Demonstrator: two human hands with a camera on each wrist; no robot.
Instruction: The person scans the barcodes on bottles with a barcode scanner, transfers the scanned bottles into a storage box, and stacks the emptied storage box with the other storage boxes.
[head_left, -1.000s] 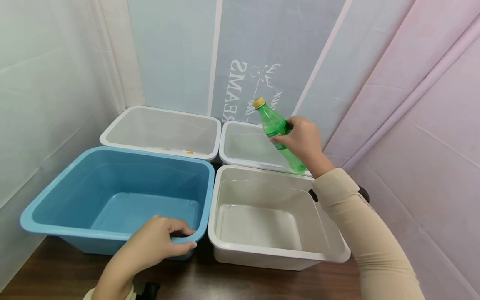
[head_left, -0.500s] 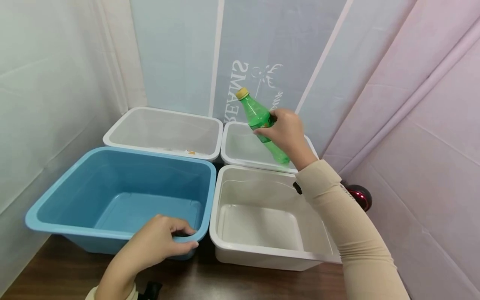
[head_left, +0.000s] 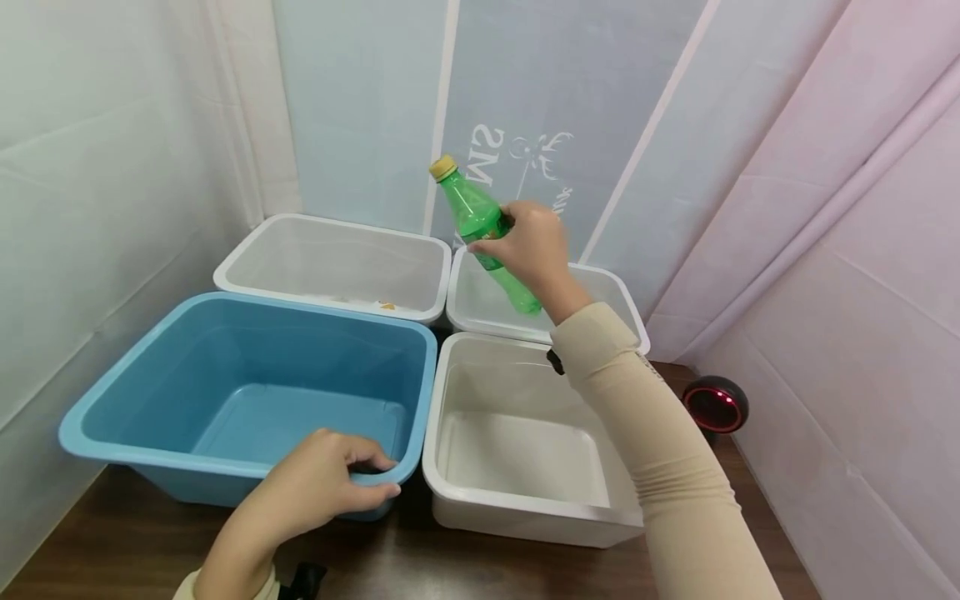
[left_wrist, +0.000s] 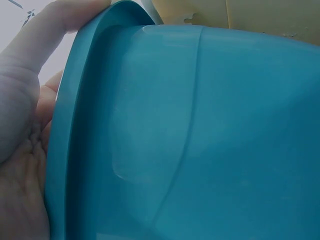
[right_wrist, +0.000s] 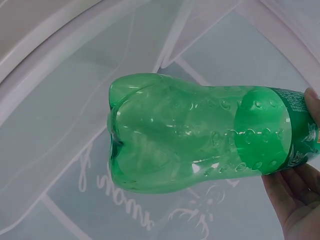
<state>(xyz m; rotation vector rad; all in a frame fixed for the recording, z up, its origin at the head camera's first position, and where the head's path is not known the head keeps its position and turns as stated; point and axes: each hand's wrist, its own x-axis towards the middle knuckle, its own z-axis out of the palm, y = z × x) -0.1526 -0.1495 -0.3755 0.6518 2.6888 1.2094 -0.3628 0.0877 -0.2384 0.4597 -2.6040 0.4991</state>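
My right hand (head_left: 534, 246) grips a green plastic bottle (head_left: 471, 206) with a yellow cap around its label, above the back right white bin (head_left: 611, 287). The bottle is tilted, cap up and to the left. In the right wrist view the bottle's lobed base (right_wrist: 145, 132) points left, and the fingers (right_wrist: 287, 195) wrap the label. My left hand (head_left: 318, 479) holds the near right corner of the blue tub (head_left: 187, 460), thumb outside and fingers over the rim. The left wrist view shows the tub's outer wall (left_wrist: 225, 135) beside that hand.
A beige bin (head_left: 525, 500) stands right of the blue tub, partly behind my right sleeve. At the back left, a white bin (head_left: 337, 258) has a small orange-and-white piece (head_left: 386, 305) in it. A black round device with red lights (head_left: 716, 404) stands at the right. Curtains enclose the table.
My right hand has carried the bottle leftward and slightly up, from the right end of the back right bin toward its left side. The left hand keeps its hold on the blue rim.
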